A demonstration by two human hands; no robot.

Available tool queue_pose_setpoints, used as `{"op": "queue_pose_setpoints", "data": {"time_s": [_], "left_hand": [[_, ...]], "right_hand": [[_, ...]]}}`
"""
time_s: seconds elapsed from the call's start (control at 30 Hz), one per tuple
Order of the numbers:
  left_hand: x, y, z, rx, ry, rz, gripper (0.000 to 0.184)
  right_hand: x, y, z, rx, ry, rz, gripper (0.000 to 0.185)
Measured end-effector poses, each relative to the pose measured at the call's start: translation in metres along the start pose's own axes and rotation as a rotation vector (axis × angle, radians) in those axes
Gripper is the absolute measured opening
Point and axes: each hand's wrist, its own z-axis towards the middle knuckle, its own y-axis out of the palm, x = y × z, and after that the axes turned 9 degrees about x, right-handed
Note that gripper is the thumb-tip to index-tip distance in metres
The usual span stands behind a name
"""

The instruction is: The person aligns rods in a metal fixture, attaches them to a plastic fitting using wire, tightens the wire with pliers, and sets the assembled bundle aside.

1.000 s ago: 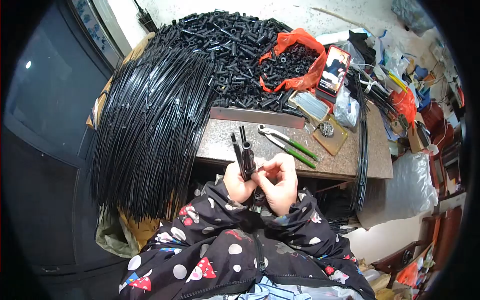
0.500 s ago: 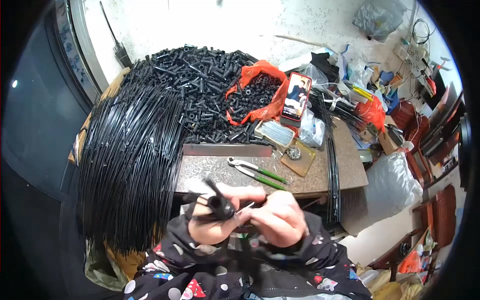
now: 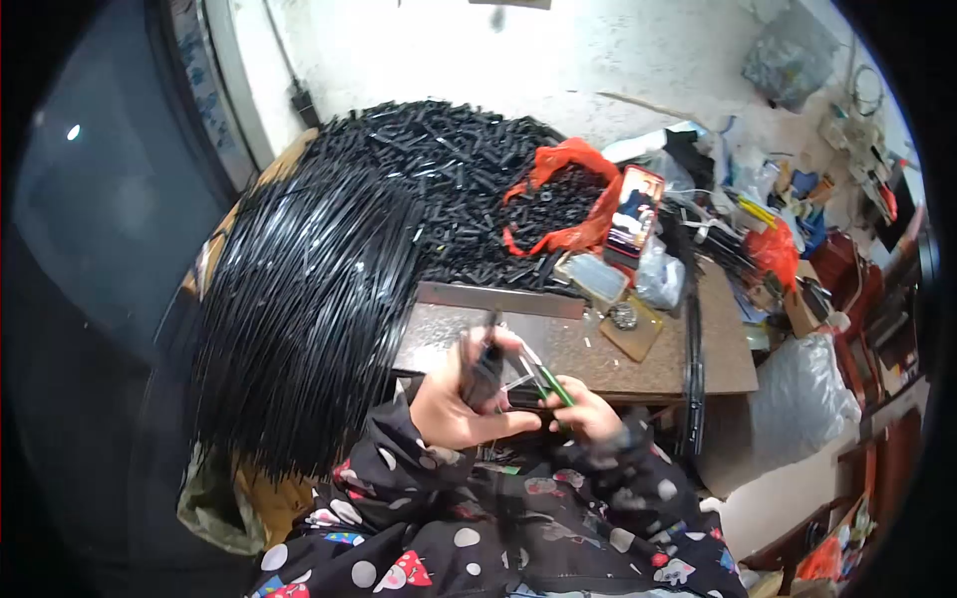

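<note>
My left hand (image 3: 446,407) is closed around a black tubular part (image 3: 482,373), blurred by motion, in front of the table's near edge. A thin white strip (image 3: 518,382) sticks out from that part toward the right. In my right hand (image 3: 595,415) are green-handled end-cutting pliers (image 3: 555,385), their metal jaws pointing up and left, close to the fingers of my left hand. Whether the jaws touch the strip, I cannot tell.
A metal bar (image 3: 498,299) lies before a large pile of black tubular pieces (image 3: 439,159). Long black rods (image 3: 309,299) cover the left side. Farther right are a red bag (image 3: 605,211) of small black parts, a phone (image 3: 634,211), a box of thin strips (image 3: 595,277) and an amber block (image 3: 632,334).
The green-handled pliers have left the table and are now in my right hand. My left hand still has the black part, and the view has shifted left.
</note>
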Motion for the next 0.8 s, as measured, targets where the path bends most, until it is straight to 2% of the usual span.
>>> {"op": "queue_pose_setpoints", "data": {"time_s": [0.03, 0.07, 0.1, 0.17, 0.23, 0.3, 0.33, 0.43, 0.47, 0.57, 0.6, 0.63, 0.7, 0.77, 0.8], "left_hand": [[-0.011, -0.008, 0.001, 0.029, 0.085, -0.034, 0.075], [-0.020, -0.018, 0.004, 0.072, 0.099, -0.047, 0.092], [-0.021, -0.017, 0.006, 0.156, 0.042, -0.202, 0.105], [-0.018, -0.015, 0.009, 0.215, 0.016, -0.247, 0.110], [-0.007, -0.006, 0.009, 0.267, -0.056, -0.244, 0.112], [-0.004, -0.003, 0.010, 0.292, -0.074, -0.172, 0.112], [-0.010, -0.002, 0.014, 0.285, 0.061, -0.172, 0.110], [-0.007, 0.005, 0.015, 0.285, -0.011, -0.194, 0.106], [-0.008, 0.008, 0.015, 0.269, 0.085, -0.116, 0.102], [-0.001, 0.005, 0.014, 0.265, 0.106, -0.056, 0.102], [0.008, 0.011, 0.012, 0.276, 0.058, -0.237, 0.104], [0.016, 0.012, 0.011, 0.248, 0.075, -0.281, 0.103], [0.015, 0.004, 0.012, 0.130, 0.070, -0.203, 0.099], [0.012, 0.001, 0.015, 0.034, 0.079, -0.157, 0.090], [0.012, 0.002, 0.019, 0.009, 0.121, -0.109, 0.084]], "right_hand": [[-0.016, 0.018, -0.021, 0.000, -0.024, 0.112, 0.019], [-0.025, 0.026, -0.041, -0.013, -0.074, 0.051, 0.015], [-0.037, 0.024, -0.051, -0.033, -0.463, -0.359, 0.015], [-0.074, 0.034, -0.070, 0.114, -0.995, -0.947, 0.021], [-0.090, 0.037, -0.087, 0.303, -1.205, -1.215, 0.025], [-0.107, 0.037, -0.099, 0.362, -1.272, -1.456, 0.026], [-0.111, 0.038, -0.102, 0.380, -1.279, -1.508, 0.024], [-0.111, 0.034, -0.103, 0.429, -1.334, -1.604, 0.025], [-0.115, 0.038, -0.106, 0.422, -1.310, -1.614, 0.025], [-0.116, 0.024, -0.099, 0.196, -1.245, -1.333, 0.024], [-0.126, 0.024, -0.100, 0.041, -1.054, -1.098, 0.022], [-0.113, 0.016, -0.095, -0.055, -0.842, -0.804, 0.019], [-0.076, 0.015, -0.093, -0.283, -0.017, 0.096, 0.021], [-0.026, 0.018, -0.095, -0.575, 0.385, 0.688, 0.025], [-0.029, 0.020, -0.093, -0.564, 0.442, 0.558, 0.029]]}}
